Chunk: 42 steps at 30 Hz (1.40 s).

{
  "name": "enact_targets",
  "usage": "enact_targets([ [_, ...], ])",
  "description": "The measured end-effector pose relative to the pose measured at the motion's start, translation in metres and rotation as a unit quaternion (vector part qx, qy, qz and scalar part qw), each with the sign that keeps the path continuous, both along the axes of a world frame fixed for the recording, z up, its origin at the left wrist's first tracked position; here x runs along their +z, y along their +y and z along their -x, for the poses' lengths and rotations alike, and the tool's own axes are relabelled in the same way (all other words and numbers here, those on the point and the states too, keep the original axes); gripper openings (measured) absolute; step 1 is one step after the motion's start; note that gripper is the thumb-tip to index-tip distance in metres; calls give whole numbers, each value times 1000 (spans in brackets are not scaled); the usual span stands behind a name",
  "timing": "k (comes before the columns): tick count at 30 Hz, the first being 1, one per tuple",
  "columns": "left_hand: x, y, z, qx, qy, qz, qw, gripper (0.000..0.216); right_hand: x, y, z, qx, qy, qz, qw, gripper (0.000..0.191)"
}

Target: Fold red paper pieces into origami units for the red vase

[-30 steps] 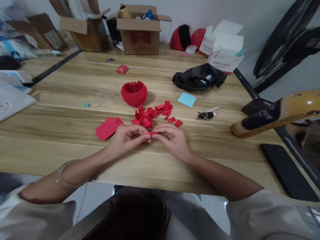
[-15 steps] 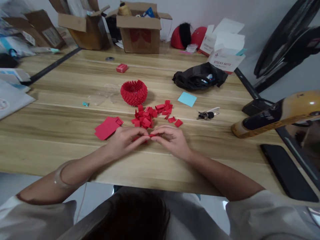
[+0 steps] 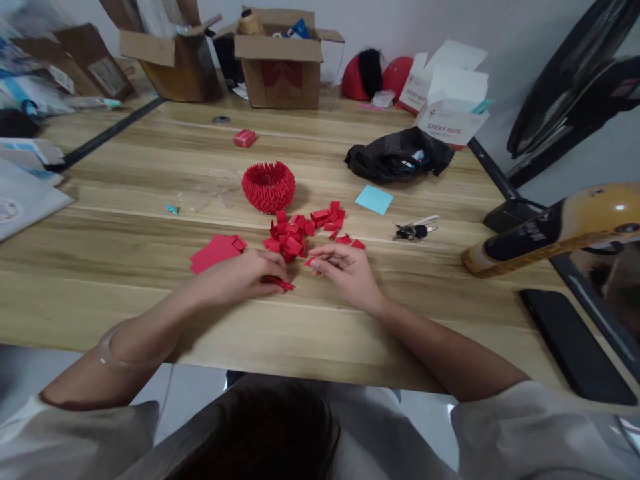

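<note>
My left hand (image 3: pixel 247 275) lies knuckles-up on the wooden table (image 3: pixel 150 267), fingers curled over a folded red paper piece (image 3: pixel 280 283) whose tip pokes out at the fingertips. My right hand (image 3: pixel 345 270) sits a little to the right, fingers pinched on another small red paper piece (image 3: pixel 309 262). Just beyond both hands lies a heap of folded red paper pieces (image 3: pixel 300 230). A stack of flat red paper sheets (image 3: pixel 215 252) rests left of the heap. Behind it stands a round red bowl (image 3: pixel 269 185) built from such pieces.
Keys (image 3: pixel 414 229), a blue sticky note (image 3: pixel 374 199) and a black bag (image 3: pixel 397 155) lie to the right. A black phone (image 3: pixel 575 347) and a yellow helmet (image 3: pixel 555 230) sit at the right edge. Cardboard boxes (image 3: pixel 277 63) and sticky-note boxes (image 3: pixel 450 100) line the back.
My hands were joined on one red piece; now they have parted. The left hand has dropped to the table with a piece and the right holds another.
</note>
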<state>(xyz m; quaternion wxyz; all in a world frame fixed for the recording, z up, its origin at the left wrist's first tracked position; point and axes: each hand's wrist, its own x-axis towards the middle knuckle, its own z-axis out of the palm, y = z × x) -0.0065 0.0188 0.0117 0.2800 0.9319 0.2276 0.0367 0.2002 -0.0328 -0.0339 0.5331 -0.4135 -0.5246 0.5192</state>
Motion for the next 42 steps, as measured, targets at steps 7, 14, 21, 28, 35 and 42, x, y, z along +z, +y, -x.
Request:
enact_targets([
  [7,5,-9,-3,92,-10,-17,996,24,2,-1,1,16,29,33,999,16],
  [14,5,-12,-4,154,-143,56,976,17,4,-2,1,36,55,63,996,20],
  [21,-1,-13,-6,206,-232,197,930,17,2,-2,3,37,61,64,995,18],
  [28,1,-14,-8,214,-269,209,916,11,2,-3,2,44,63,66,995,18],
  [35,-3,-14,-9,234,-251,228,911,20,2,-5,2,27,4,11,1000,21],
  [42,0,-16,-11,229,-262,214,913,14,2,-5,2,25,-5,-75,997,4],
])
